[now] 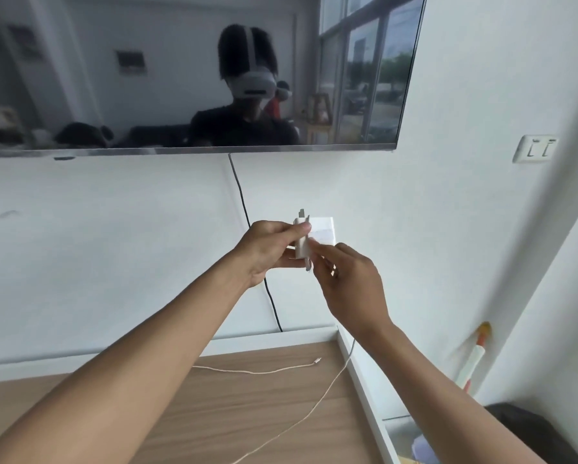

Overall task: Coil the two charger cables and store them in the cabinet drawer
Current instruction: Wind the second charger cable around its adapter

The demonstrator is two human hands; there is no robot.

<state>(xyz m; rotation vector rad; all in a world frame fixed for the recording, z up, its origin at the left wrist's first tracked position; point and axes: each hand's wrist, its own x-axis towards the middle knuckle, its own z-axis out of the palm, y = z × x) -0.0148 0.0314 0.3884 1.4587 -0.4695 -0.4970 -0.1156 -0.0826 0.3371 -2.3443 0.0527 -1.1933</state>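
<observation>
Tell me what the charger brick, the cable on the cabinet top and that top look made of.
Charger brick: smooth white plastic, apparently, with a faint sheen. Cable: pale, possibly braided; too thin to tell. Cabinet top: matte wood-grain surface, likely laminate, with a white edge.

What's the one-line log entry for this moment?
left hand: holds white charger plug | right hand: fingers at plug | cable: uncoiled on wooden cabinet top | drawer: unseen

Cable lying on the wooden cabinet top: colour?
Off-white, cream-tinted cable, clearest in the head view against the wood.
</observation>
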